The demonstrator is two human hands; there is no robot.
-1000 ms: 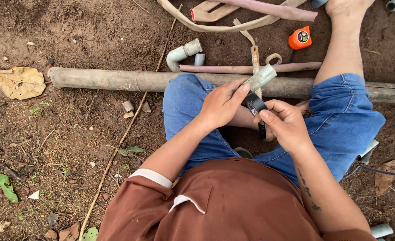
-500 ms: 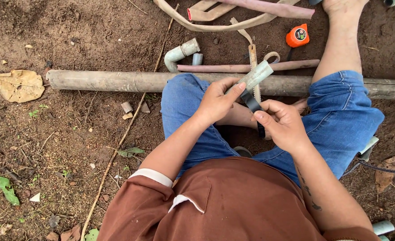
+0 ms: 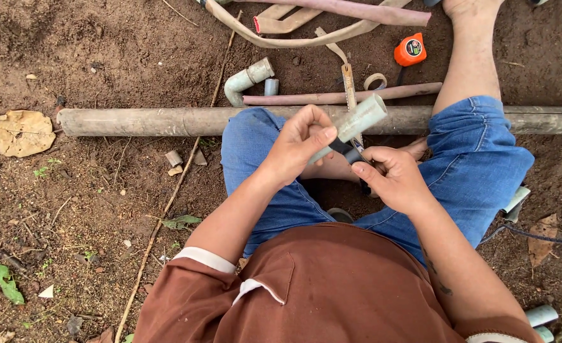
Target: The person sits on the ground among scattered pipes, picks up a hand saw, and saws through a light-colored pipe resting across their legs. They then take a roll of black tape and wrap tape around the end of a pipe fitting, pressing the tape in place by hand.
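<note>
I sit on bare soil with my knees bent, in blue jeans and a brown shirt. My left hand grips a short pale grey pipe piece, tilted up to the right above my lap. My right hand pinches a black strip, probably tape, against the lower end of that pipe. Both hands sit close together between my knees. How far the black strip goes round the pipe is hidden by my fingers.
A long grey pipe lies across the ground under my legs. Beyond it are a grey elbow fitting, a thin brownish pipe, an orange tape measure, a hacksaw and a flat hose. A dry leaf lies left.
The pipe piece has risen and now tilts further up to the right. My left hand has shifted its grip around it, while my right hand keeps working the black strip at its lower end.
</note>
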